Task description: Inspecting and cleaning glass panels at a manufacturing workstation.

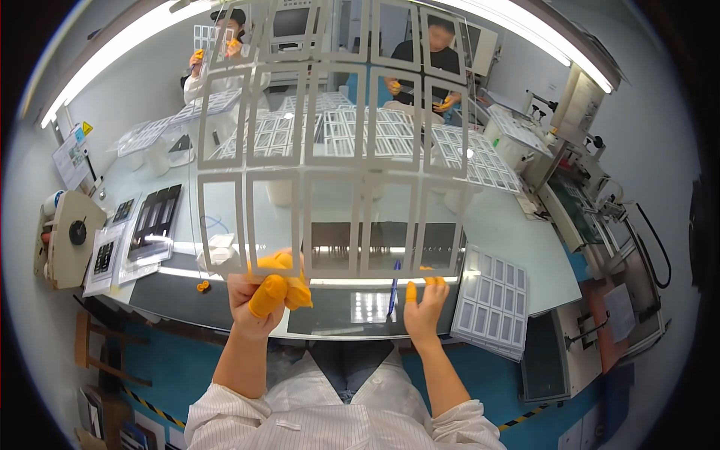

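A large transparent sheet printed with rows of white rectangular frames stands tilted up in front of me. My left hand, with orange finger cots on thumb and fingers, pinches its lower left edge. My right hand is at the lower right edge, orange cots on its fingertips. Its fingers reach up to the sheet, while the thumb stands apart from them; whether they grip the edge is unclear. Between my hands a blue pen lies on the dark glossy work surface.
A stack of framed sheets lies at the right table edge. Dark panels and papers sit left. More framed sheets cover the far side, where two people work. Machinery stands right, orange finger cots lie left.
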A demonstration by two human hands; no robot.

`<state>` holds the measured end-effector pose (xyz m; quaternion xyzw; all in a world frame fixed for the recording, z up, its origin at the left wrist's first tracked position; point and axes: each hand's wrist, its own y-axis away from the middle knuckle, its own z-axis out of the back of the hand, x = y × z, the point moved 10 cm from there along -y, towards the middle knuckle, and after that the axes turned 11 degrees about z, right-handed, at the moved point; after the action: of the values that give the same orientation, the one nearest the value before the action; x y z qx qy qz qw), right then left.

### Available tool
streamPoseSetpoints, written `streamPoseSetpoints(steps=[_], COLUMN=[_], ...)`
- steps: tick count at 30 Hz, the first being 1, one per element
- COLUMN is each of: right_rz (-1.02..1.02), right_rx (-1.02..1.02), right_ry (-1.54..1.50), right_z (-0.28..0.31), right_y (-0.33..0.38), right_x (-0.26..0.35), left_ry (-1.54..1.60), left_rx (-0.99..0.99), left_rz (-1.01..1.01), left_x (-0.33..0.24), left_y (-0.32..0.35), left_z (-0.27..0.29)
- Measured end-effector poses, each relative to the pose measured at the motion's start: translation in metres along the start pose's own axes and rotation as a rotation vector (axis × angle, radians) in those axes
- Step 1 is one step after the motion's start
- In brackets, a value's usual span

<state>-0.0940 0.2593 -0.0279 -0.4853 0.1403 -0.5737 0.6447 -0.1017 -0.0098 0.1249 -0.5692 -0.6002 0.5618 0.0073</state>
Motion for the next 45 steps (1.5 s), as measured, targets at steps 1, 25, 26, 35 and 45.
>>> streamPoseSetpoints(steps=[1,25,26,35,45], right_rz=[0.060,0.191,0.222,0.246,0.240], right_rx=[-0.034,-0.585,-0.622,-0.643,-0.690], right_ry=[-0.021,-0.789,-0.790,-0.784,-0.777], right_z=[0.021,0.151,0.154,0.166,0.167], right_y=[-0.023,-0.112,-0.108,-0.104,-0.096], right_x=[0.008,0.113,0.115,0.117,0.109], left_ry=[-0.001,-0.140,-0.134,-0.106,-0.066], left_rx=[-0.018,-0.022,-0.033,-0.049,-0.083], left_rz=[0.024,0.234,0.241,0.302,0.342], left_x=[0.002,0.041,0.044,0.057,0.060], left_y=[0.003,0.048,0.049,0.052,0.056], left_z=[0.000,0.007,0.009,0.012,0.007])
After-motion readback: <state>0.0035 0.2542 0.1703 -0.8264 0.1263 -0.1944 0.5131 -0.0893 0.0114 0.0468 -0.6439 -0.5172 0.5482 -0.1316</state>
